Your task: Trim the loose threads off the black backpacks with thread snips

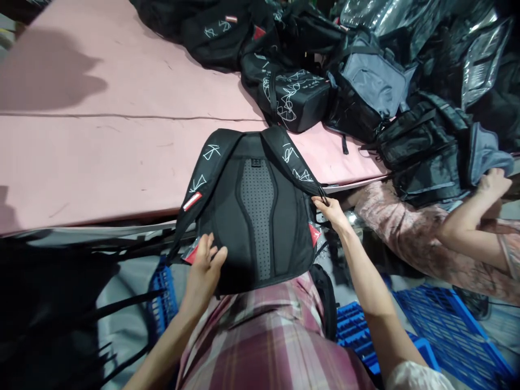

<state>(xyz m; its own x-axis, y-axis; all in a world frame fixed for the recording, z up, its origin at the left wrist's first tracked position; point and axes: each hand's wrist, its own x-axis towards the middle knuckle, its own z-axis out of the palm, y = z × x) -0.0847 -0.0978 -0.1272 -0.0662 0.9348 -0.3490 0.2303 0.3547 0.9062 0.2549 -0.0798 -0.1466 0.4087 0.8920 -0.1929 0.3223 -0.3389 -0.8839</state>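
Observation:
A black backpack [231, 211] lies across my lap and leans on the table edge, its back panel facing up. A grey perforated strip [260, 216] runs down the panel's middle. White line drawings mark both shoulder straps, and a red-and-white label [192, 201] sits on the left one. My right hand [333, 211] pinches the lower end of the right shoulder strap [300, 169]. At the lower left side of the bag is my left hand [206, 265], thumb and fingers apart, beside a red tag in clear plastic [190, 254]. Another red tag [314, 234] shows on the right side.
More black backpacks [288, 92] are heaped along the back of the pink table [122, 157]. On the right, a co-worker's hand [493, 184] is at a black bag with grey lining [430, 146]. Blue plastic crates [450, 325] stand below; dark bags lie at left.

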